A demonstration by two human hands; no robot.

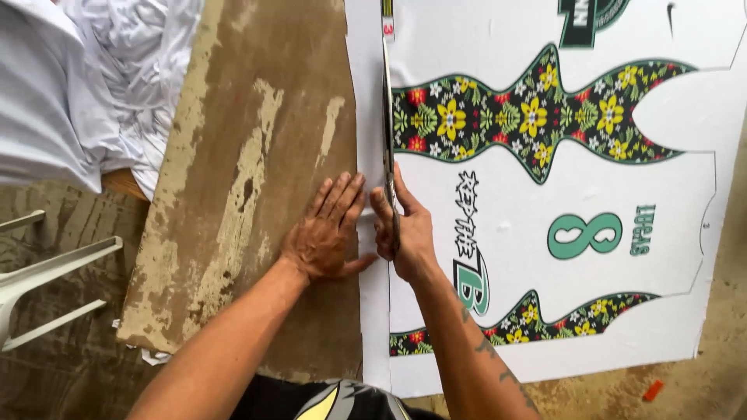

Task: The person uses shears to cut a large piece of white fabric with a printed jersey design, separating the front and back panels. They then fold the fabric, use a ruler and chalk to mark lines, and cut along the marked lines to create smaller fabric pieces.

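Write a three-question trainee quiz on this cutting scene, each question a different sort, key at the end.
1. True or false: the left hand lies flat, palm down, on the worn brown wooden board.
2. What does the right hand hold? A) long metal scissors B) a pencil C) a brush
3. Fill in: the white printed fabric sheet carries bands of ____ pattern.

Key: 1 true; 2 A; 3 floral.
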